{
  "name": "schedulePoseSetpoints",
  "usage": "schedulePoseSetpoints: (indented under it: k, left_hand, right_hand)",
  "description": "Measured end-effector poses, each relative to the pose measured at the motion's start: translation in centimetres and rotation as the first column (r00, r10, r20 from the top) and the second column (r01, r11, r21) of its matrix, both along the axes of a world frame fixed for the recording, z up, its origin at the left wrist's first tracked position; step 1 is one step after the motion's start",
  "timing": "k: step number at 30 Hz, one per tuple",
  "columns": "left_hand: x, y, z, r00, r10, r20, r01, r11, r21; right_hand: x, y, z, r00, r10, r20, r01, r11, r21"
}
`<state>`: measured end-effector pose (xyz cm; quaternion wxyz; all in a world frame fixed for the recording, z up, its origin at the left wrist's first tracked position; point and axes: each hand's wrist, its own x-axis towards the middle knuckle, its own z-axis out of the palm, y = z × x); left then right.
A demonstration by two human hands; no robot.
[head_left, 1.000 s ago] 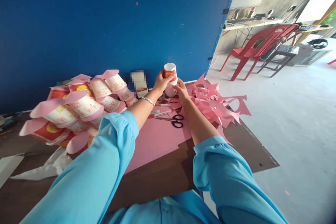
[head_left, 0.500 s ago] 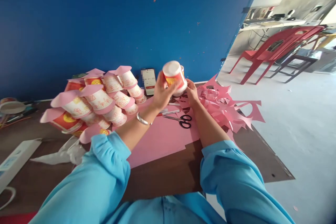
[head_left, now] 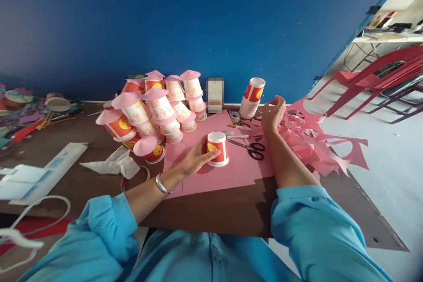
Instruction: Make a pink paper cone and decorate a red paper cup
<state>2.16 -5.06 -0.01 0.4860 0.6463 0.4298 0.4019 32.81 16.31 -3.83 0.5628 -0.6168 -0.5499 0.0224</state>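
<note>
My left hand [head_left: 197,157] is wrapped around a red and white paper cup [head_left: 217,147], its narrow end up and its rim down on the pink paper sheet [head_left: 201,180]. My right hand [head_left: 273,114] is raised at the right, its fingers loosely bent and apart, with nothing seen in it. Just left of it stands a stack of paper cups [head_left: 253,99], a red one on top of a pale one. Black-handled scissors [head_left: 254,150] and a marker pen [head_left: 237,136] lie on the sheet between my hands.
Paper-cup towers with pink cone roofs [head_left: 155,112] crowd the table's left half. Pink paper scraps [head_left: 310,136] heap up at the right. A phone [head_left: 215,95] leans on the blue wall. A roll of tape [head_left: 234,116], tissue [head_left: 119,163] and a white box [head_left: 56,169] lie about.
A cup has been parted from the stack and brought down to the pink sheet in my left hand. My right hand has let go of the stack, which stands near the wall. The view has swung left.
</note>
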Motion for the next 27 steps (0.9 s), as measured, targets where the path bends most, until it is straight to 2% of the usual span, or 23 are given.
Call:
schedulePoseSetpoints:
  k: [3,8,11,13,14,15,18,21,23,24,27]
  left_hand:
    - [-0.3,0.2,-1.2,1.0,0.022,-0.017,-0.022,1.0,0.011]
    - [0.0,0.0,-2.0,0.998,0.013,0.059,-0.012,1.0,-0.019]
    - [-0.2,-0.2,-1.9,0.994,-0.01,0.109,0.015,0.999,-0.045]
    - [-0.5,-0.3,-1.7,0.989,0.003,0.147,0.005,0.999,-0.051]
    - [-0.6,-0.3,-1.7,0.986,0.016,0.167,-0.009,0.999,-0.043]
    - [-0.8,-0.2,-1.7,0.981,0.038,0.19,-0.033,0.999,-0.028]
    - [-1.0,0.2,-2.5,0.947,0.104,0.305,-0.105,0.994,-0.013]
    - [-1.0,0.8,-4.2,0.889,0.197,0.413,-0.162,0.98,-0.118]
    - [-1.2,1.3,-5.2,0.876,0.23,0.424,-0.2,0.973,-0.115]
    - [-1.5,1.5,-5.6,0.875,0.245,0.417,-0.227,0.969,-0.094]
    - [-2.2,1.8,-6.1,0.926,0.266,0.267,-0.316,0.934,0.167]
  right_hand:
    - [-0.8,-0.9,0.8,0.999,-0.007,0.032,0.006,0.999,0.044]
    - [-3.2,-2.3,3.5,1.0,0.016,0.01,-0.016,1.0,-0.005]
    - [-4.7,-3.9,5.0,0.975,0.204,0.088,-0.206,0.978,0.016]
    - [-5.5,-5.5,5.3,0.904,0.395,0.162,-0.397,0.918,-0.018]
    - [-5.8,-6.4,5.2,0.848,0.486,0.213,-0.485,0.872,-0.059]
    - [-6.0,-7.3,5.0,0.819,0.52,0.241,-0.518,0.852,-0.078]
    - [-5.9,-9.8,3.4,0.773,0.559,0.3,-0.548,0.827,-0.129]
    - [-5.0,-11.0,1.7,0.741,0.527,0.416,-0.498,0.847,-0.185]
    - [-4.3,-11.2,0.9,0.713,0.48,0.511,-0.438,0.874,-0.21]
    - [-4.0,-11.2,0.7,0.699,0.466,0.542,-0.418,0.882,-0.218]
    - [-3.4,-11.1,0.6,0.671,0.462,0.58,-0.404,0.884,-0.236]
